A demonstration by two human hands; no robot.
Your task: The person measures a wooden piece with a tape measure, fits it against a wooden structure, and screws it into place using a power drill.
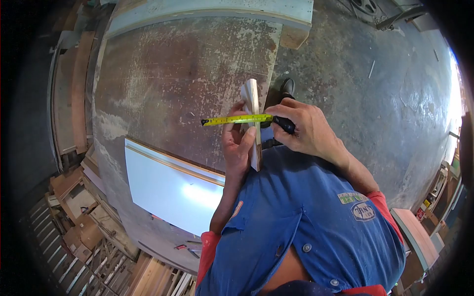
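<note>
My left hand (238, 148) is closed around a narrow strip of wood moulding (255, 101), thumb on its near edge and fingers behind it. The strip points away from my body, its lower end close to my shirt. In my right hand (308, 128) is a dark-cased tape measure (284, 124). Its yellow blade (232, 119) is pulled out a short way to the left and lies across the strip, its hooked end past the left fingers. Part of the case is hidden by my right fingers.
A worn, paint-spotted board (163, 84) lies in front of me. On its near side rests a glossy white panel (173, 190), and a pale blue-grey plank (212, 12) runs along its far edge. Wood scraps (81, 232) are piled at left. A pinkish board (414, 232) stands at right.
</note>
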